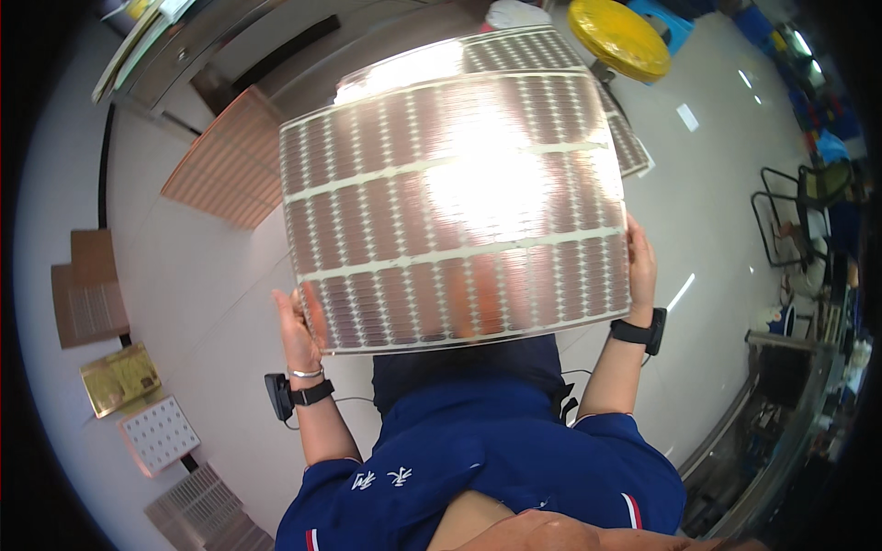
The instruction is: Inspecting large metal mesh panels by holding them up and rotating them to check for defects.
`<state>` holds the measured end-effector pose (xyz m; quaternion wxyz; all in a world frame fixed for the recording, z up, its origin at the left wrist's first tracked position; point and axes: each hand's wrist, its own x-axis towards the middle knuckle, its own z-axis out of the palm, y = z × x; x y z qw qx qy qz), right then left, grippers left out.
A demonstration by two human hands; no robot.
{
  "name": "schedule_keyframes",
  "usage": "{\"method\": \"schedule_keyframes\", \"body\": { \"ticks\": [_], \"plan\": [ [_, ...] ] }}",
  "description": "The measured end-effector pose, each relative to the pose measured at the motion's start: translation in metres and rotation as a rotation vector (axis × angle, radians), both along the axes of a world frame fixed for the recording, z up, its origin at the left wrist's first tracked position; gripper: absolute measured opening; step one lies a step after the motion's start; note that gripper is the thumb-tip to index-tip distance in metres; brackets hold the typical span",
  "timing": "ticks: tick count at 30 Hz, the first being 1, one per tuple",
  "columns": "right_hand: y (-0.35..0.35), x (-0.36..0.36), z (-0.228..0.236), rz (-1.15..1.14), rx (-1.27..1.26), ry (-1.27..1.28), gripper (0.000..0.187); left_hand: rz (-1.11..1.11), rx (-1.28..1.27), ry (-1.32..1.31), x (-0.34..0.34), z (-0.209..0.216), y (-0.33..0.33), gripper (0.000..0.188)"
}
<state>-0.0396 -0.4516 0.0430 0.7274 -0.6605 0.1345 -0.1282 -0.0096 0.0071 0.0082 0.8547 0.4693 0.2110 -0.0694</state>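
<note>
A large, shiny copper-coloured sheet [386, 220] with rows of pale, finely patterned strips lies between my two hands, in front of my body. It looks like a printed circuit panel, and bright light glares off its middle. At its lower left edge, my left hand [299, 331] grips it, fingers partly hidden by the sheet. My right hand [641, 266] holds the right edge, its fingers along the side. Behind its far edge, another patterned sheet [524, 50] shows in part.
A copper-toned sheet [230, 165] leans at the left by a metal cabinet [175, 55]. Several panels, among them a white dotted one [159, 433], stand along the left wall. A yellow round-topped stool [620, 39] is at the far right, a black-framed chair [808, 211] at the right.
</note>
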Motion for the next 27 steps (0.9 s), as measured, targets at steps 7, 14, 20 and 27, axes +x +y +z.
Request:
{"method": "schedule_keyframes", "body": {
  "ticks": [7,14,20,27],
  "plan": [
    [-0.006,-0.003,-0.015,0.057,-0.059,0.002,0.051,-0.132,0.083,-0.092,0.002,0.007,0.002,0.071],
    [-0.009,-0.009,-0.020,0.097,-0.068,0.068,0.051,-0.200,0.128,-0.085,0.005,0.025,-0.014,0.077],
    [-0.012,-0.014,-0.032,-0.027,-0.122,0.188,0.046,-0.236,0.208,-0.125,0.007,0.038,-0.022,0.079],
    [-0.015,-0.015,-0.039,-0.038,-0.031,0.183,0.043,-0.260,0.278,-0.226,0.010,0.046,-0.026,0.078]
  ]
}}
